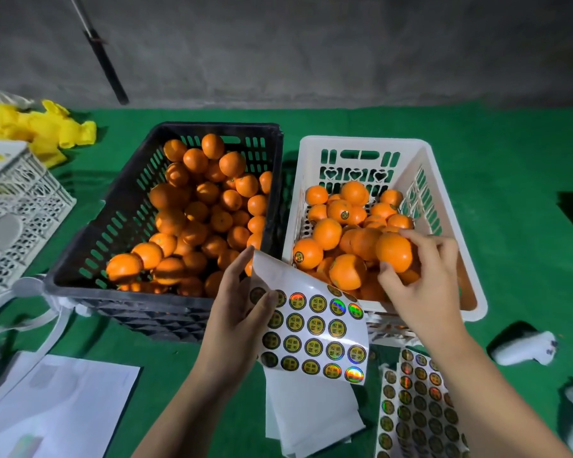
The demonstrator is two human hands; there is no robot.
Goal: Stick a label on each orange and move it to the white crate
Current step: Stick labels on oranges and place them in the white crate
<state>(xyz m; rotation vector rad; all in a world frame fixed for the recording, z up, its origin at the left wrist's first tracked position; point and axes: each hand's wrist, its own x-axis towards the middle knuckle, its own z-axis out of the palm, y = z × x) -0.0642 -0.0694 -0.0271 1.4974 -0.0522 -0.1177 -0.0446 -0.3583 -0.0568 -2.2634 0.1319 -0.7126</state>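
Nearest the camera, two bare forearms reach forward over the green felt-covered table point(516, 166). On the table below them lie two more things of the labelling stock: a stack of blank white backing sheets point(308, 414) and, just right of it, one full sheet of round stickers point(417, 408). At the near left lies one white paper sheet point(57, 404).

The left hand point(237, 312) pinches one curled white sheet of round gold-and-black labels point(315, 328) between thumb and fingers; four rows of stickers show on it, some of them shining holographic.

The right hand point(424, 285) reaches into the white slotted plastic crate point(444, 180), its fingers curled round one round orange point(394, 252) held at the top of the pile there. Roughly twenty oranges fill that crate; labels are visible on at least three of them.

Touching its left side stands one black slotted plastic crate point(119, 223), piled with many more oranges, well over thirty, too many and too overlapped to count exactly.

Two white objects lie at the right edge, one near the crate point(523, 348) and one blurred at the frame's border. At the left edge stands one white lattice basket point(17, 206), and behind it a heap of crumpled yellow material point(47, 130). One dark pole point(103, 54) leans against the grey wall beyond.
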